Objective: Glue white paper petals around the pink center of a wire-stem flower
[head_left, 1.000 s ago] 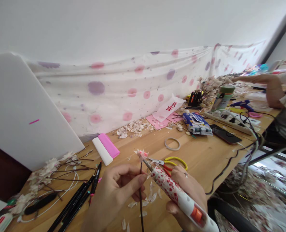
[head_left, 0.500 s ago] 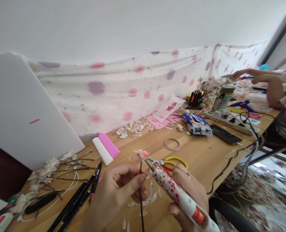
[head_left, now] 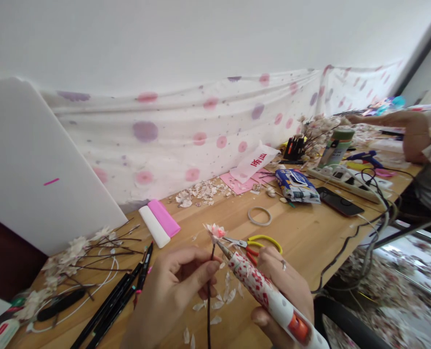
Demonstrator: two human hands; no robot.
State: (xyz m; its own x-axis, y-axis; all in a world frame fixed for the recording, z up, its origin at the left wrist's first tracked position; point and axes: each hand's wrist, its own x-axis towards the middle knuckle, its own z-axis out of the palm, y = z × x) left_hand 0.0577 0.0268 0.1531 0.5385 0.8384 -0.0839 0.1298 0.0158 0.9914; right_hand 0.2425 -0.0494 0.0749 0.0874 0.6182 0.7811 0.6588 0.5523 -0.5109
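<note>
My left hand [head_left: 181, 286] pinches a thin dark stem [head_left: 209, 310] between thumb and fingers. On top of the stem sits a small flower [head_left: 215, 230] with pale petals and a pink-orange centre. My right hand [head_left: 286, 286] grips a hot glue pen [head_left: 255, 278], white with a red pattern and a red switch. Its metal nozzle meets the underside of the flower, where the stem joins it. Just behind the nozzle lie pliers [head_left: 262, 240] with yellow and red handles. Loose pale petals [head_left: 230, 295] are scattered beneath my hands.
Black markers [head_left: 109, 305] and flower branches [head_left: 66, 257] lie at left, near pink and white rolls [head_left: 160, 220]. A tape ring [head_left: 259, 216], wipes pack [head_left: 297, 185], phone [head_left: 341, 201] and corded power strip [head_left: 349, 182] are at right. Another person's arm [head_left: 400, 121] reaches in beyond.
The flower has tilted slightly, and the stem's lower end has swung a little left in my left hand. The nozzle stays at the flower's base. The other person's arm has lowered.
</note>
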